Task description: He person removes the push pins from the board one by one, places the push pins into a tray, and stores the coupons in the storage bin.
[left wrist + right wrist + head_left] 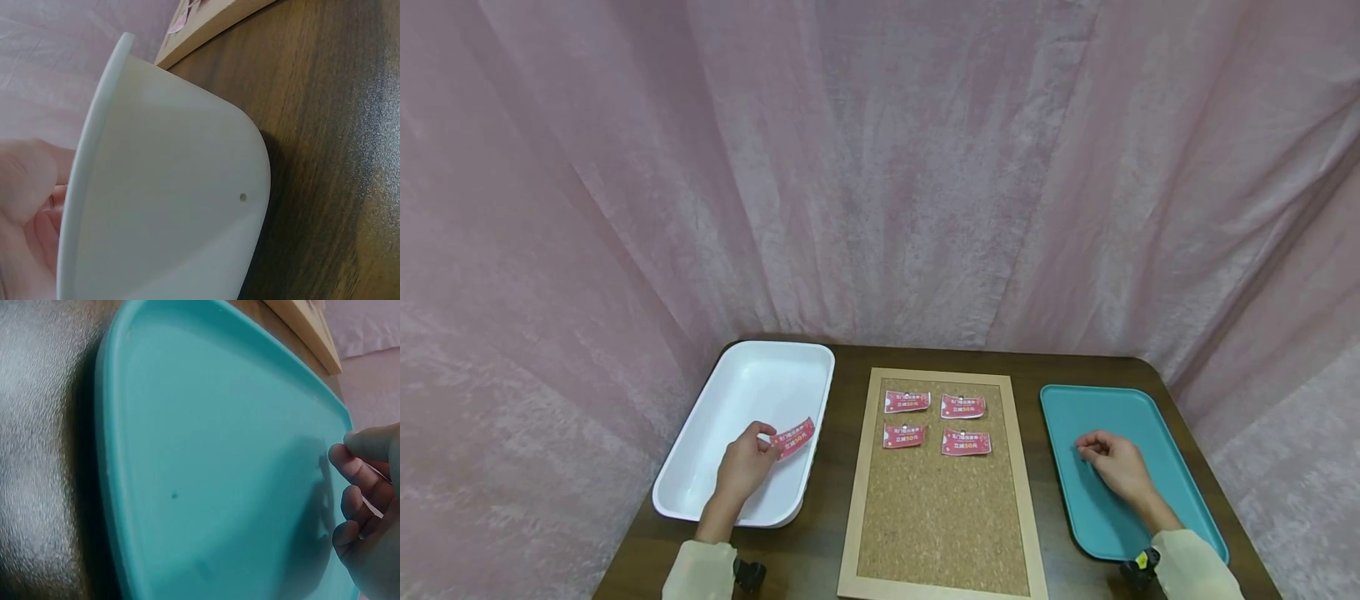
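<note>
My left hand [747, 463] is over the white basin [700, 492] and pinches a red-and-white paper coupon [793, 438] between thumb and fingers; in the left wrist view the basin wall hides the coupon. My right hand [1116, 462] hovers over the teal tray [1093, 404]. In the right wrist view its thumb and index fingertips [339, 454] meet and the other fingers curl; nothing shows between the tips. Between the two containers lies a wood-framed cork board [943, 525]. Several similar coupons, including the upper left coupon [907, 402], are pinned in two rows on its far half.
Basin, board and tray stand side by side on a dark brown wooden table [820, 546]. A pink velvet curtain [910, 208] hangs behind the table's far edge and along both sides. One small dark spot [175, 495] marks the tray's surface.
</note>
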Available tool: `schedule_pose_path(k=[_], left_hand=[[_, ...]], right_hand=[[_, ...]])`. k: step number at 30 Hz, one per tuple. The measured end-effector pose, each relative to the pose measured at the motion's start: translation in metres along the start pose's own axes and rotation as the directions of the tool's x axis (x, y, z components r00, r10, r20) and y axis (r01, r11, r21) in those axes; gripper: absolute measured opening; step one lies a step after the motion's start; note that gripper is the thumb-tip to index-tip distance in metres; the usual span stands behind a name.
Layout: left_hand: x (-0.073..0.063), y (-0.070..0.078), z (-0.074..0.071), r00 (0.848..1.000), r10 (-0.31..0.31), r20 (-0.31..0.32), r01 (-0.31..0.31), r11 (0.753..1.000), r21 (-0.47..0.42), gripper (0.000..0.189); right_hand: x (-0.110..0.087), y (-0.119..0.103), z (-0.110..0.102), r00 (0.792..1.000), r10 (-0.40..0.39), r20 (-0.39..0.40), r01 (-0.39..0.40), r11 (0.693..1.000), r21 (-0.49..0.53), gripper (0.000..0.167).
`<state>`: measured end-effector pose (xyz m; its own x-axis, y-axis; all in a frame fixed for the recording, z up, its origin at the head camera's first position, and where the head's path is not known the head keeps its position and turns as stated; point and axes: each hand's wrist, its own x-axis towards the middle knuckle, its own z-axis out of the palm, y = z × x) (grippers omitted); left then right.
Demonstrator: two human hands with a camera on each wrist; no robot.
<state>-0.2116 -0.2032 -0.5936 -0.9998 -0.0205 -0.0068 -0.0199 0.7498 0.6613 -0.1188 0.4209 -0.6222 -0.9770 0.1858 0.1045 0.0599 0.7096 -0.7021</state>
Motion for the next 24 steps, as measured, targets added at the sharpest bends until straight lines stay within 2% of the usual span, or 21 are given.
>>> schedule_pose_path(k=[7,16,24], left_hand=[[-0.002,-0.002,0.002,0.997,-0.006,0.072,-0.001,0.996,0.09,0.026],[0.001,-0.01,0.008,0.991,-0.042,0.124,0.027,0.992,0.124,0.028],[0.001,-0.01,0.007,0.985,-0.054,0.161,0.032,0.99,0.14,0.028]], right_hand=[[0.0,0.005,0.001,0.999,-0.017,0.032,0.019,0.999,-0.051,0.007],[0.001,0.01,0.005,0.999,-0.023,0.037,0.026,0.996,-0.081,0.009],[0.0,0.01,0.006,0.999,-0.038,0.026,0.04,0.995,-0.092,0.007]])
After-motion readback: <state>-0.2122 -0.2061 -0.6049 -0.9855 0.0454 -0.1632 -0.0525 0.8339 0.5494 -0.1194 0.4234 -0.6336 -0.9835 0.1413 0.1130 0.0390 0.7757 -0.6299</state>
